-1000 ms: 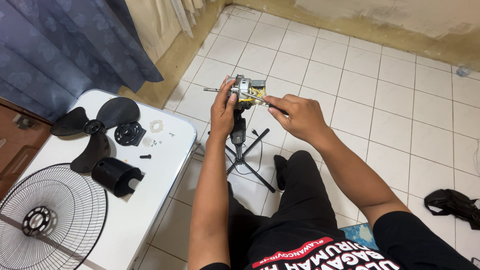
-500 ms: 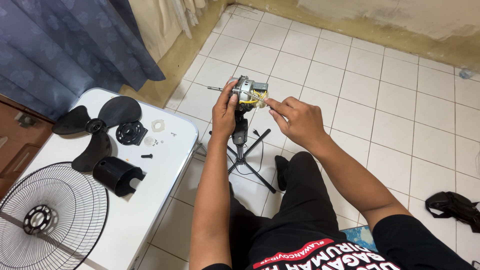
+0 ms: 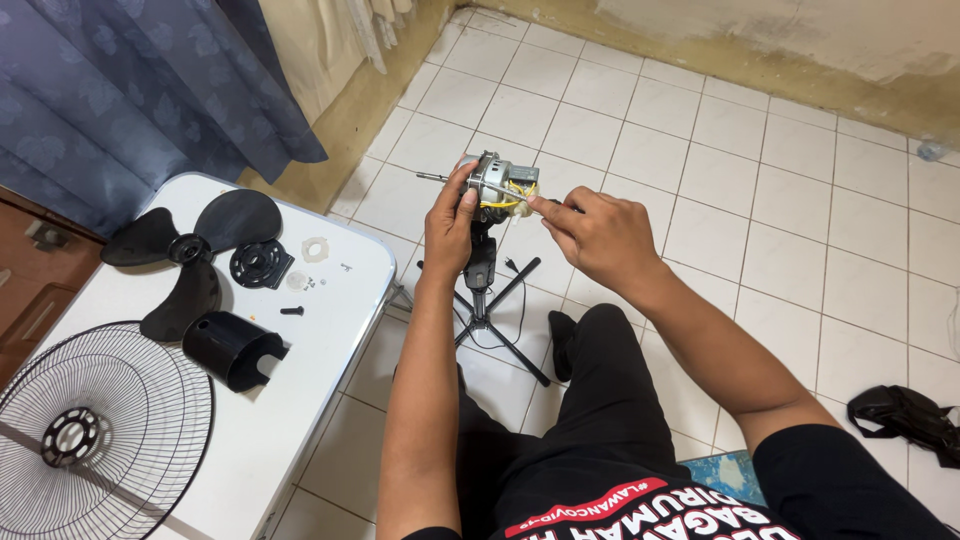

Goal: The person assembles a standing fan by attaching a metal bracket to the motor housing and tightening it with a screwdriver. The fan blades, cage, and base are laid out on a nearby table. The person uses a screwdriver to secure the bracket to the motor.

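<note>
A bare fan motor (image 3: 497,182) with a silver body, yellow wires and a thin shaft pointing left sits on top of a black stand (image 3: 478,268) over the tiled floor. My left hand (image 3: 448,226) grips the motor's left side, thumb up against its front. My right hand (image 3: 592,238) holds a thin screwdriver (image 3: 512,194) whose metal tip reaches into the motor by the yellow wires.
A white table (image 3: 330,330) at left carries a black fan blade (image 3: 190,250), a black motor cover (image 3: 228,350), a round black part (image 3: 260,265), a white ring, small screws and a wire fan guard (image 3: 95,435). A black bag (image 3: 905,418) lies on the floor at right.
My right hand and the screwdriver shifted slightly at the motor, the tip staying by the yellow wires. My left hand kept its grip on the motor.
</note>
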